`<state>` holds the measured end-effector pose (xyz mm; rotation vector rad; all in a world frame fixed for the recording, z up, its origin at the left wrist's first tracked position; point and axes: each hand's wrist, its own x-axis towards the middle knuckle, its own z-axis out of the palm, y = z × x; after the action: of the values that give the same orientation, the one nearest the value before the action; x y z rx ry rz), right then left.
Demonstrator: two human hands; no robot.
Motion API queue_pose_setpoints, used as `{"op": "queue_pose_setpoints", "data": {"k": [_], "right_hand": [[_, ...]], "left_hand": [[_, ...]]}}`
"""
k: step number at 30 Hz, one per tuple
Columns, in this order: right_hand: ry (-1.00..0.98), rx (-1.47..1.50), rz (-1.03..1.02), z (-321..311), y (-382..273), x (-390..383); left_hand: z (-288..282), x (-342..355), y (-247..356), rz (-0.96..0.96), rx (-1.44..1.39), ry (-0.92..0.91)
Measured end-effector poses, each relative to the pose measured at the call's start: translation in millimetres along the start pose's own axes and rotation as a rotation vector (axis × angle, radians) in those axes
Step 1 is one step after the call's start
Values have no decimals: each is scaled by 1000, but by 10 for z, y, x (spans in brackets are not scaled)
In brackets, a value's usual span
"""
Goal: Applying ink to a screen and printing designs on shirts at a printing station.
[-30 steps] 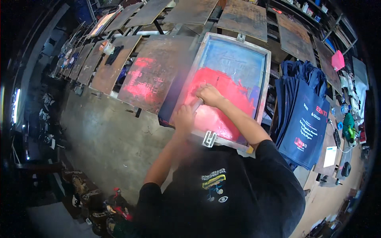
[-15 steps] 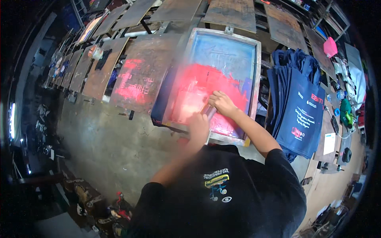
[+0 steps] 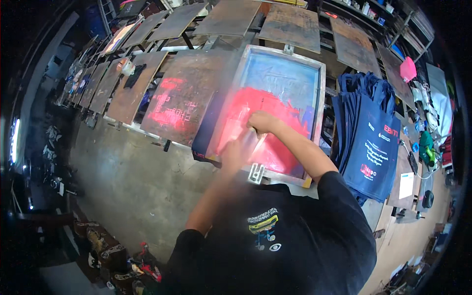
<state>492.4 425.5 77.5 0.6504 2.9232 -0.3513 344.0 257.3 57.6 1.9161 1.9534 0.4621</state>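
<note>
A wooden-framed printing screen (image 3: 322,88) lies in front of me, its far part blue and its near part covered in wet pink ink (image 3: 260,103). Both my hands grip a squeegee (image 3: 252,141) standing tilted on the inked mesh. My right hand (image 3: 263,122) is closed over its far end. Closer to me, my left hand (image 3: 233,153) wraps the other end, partly blurred by a haze on the picture. The squeegee's blade edge is hard to make out. Under the screen's left side, a navy fabric bag (image 3: 202,132) sticks out.
To the right hangs a thick stack of printed navy tote bags (image 3: 373,137). A pink-stained board (image 3: 172,98) sits left of the screen, with more boards in rows beyond. A metal clamp (image 3: 256,173) is at the screen's near edge. Concrete floor (image 3: 128,172) lies at left.
Both hands and the squeegee have shifted left and slightly away from me over the pink ink. The near clamp now shows beside my left forearm. The whole view has tilted a little.
</note>
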Motion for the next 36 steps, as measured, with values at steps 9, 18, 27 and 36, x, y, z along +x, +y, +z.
{"op": "queue_pose_setpoints", "data": {"k": [9, 18, 27, 36], "right_hand": [[160, -30, -37, 23, -36, 575], [-3, 52, 164, 229, 37, -74], [206, 22, 245, 27, -139, 70], [-217, -55, 443, 20, -161, -377]], "left_hand": [[-159, 174, -506, -1, -95, 79], [-589, 215, 195, 27, -104, -323], [-346, 485, -537, 136, -80, -196], [-1, 419, -290, 367, -134, -159]]}}
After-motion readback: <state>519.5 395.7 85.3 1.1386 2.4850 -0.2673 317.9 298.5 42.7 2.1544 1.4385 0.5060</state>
